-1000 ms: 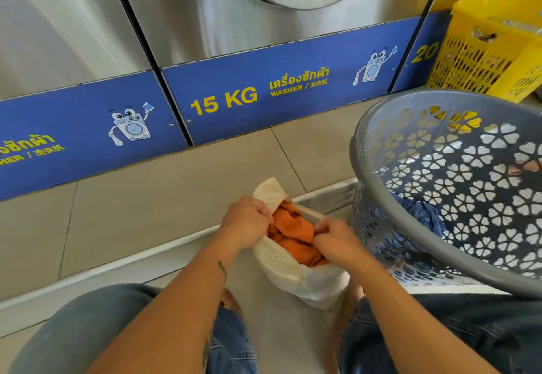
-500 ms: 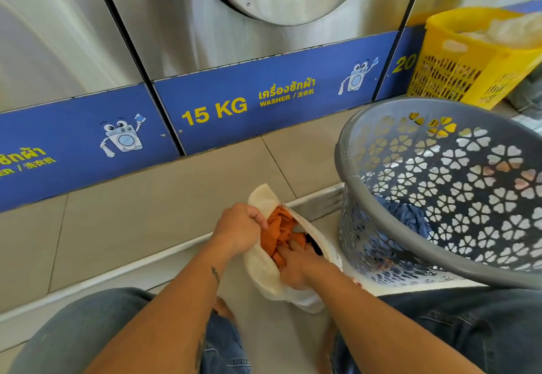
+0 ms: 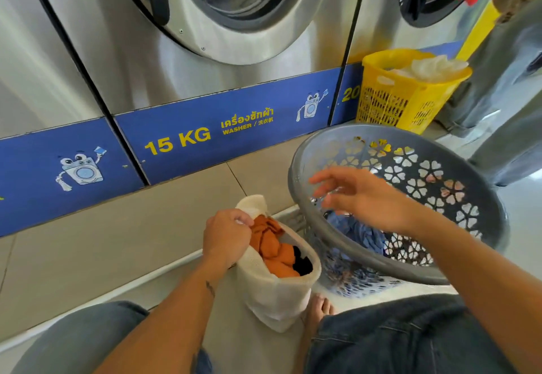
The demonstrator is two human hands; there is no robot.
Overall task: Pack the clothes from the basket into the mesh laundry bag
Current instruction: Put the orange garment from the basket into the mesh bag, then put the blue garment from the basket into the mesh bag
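The right hand [image 3: 360, 197] hangs over the grey basket [image 3: 305, 206] with its fingers spread and empty, palm down, above the blue garment [image 3: 356, 231] bunched at the bottom. The left hand [image 3: 227, 239] is pinched shut on the near rim of the mesh laundry bag [image 3: 275, 294], holding its mouth open; orange cloth [image 3: 271, 241] and something dark already sit inside.

The step, as I read it, is to fetch the next piece. Best done by dipping straight down, gathering the blue cloth in one bunch so nothing trails over the rim, then lifting it clear before swinging left — the basket is tilted towards the bag, so the low edge lies on the way across. The left hand would do well to keep the bag's mouth wide and upright.

Room is tight: bag and basket stand just beside each other, knees close behind, the washer [image 3: 223, 86] in front. A yellow basket [image 3: 393, 101] stands well apart, behind.
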